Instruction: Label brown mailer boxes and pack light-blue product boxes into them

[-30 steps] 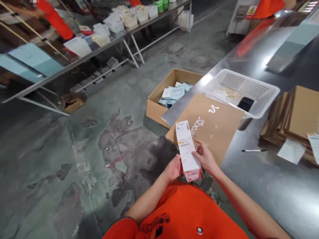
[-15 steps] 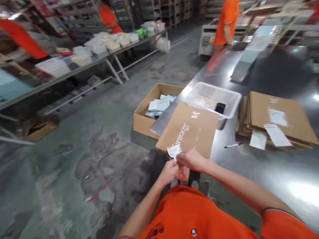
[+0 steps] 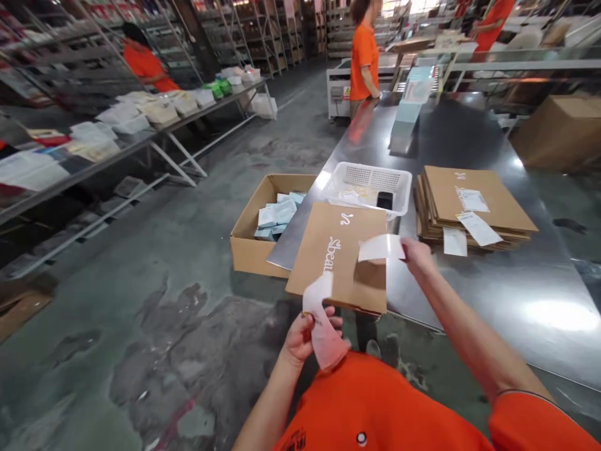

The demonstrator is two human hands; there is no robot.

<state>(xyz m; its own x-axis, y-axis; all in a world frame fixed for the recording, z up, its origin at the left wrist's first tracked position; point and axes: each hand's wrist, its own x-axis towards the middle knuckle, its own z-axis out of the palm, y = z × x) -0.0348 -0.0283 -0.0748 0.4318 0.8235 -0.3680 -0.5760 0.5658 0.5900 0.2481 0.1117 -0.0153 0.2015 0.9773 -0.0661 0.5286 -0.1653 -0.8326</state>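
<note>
My left hand (image 3: 303, 332) pinches a curling strip of white labels (image 3: 325, 326) close to my body. Out to the right, over the metal table, my right hand (image 3: 417, 255) grips one end of a separate white label (image 3: 381, 248). That label stretches leftward above a flat cardboard carton (image 3: 359, 232) with white lettering, and casts a shadow on it. The carton overhangs the table's near edge and lies next to a white plastic basket (image 3: 399, 188) with a black object and small pieces inside.
Flat cartons (image 3: 488, 194) bearing white labels form a pile on the metal table (image 3: 469, 294). An open cardboard box (image 3: 256, 255) of light-blue boxes stands left of the table. A co-worker (image 3: 365, 59) stands at the far end; another (image 3: 148, 67) is behind a bench of white bins.
My hands have drawn apart: the right moved right with a label, while the left stays low with the strip. The camera view has turned rightward.
</note>
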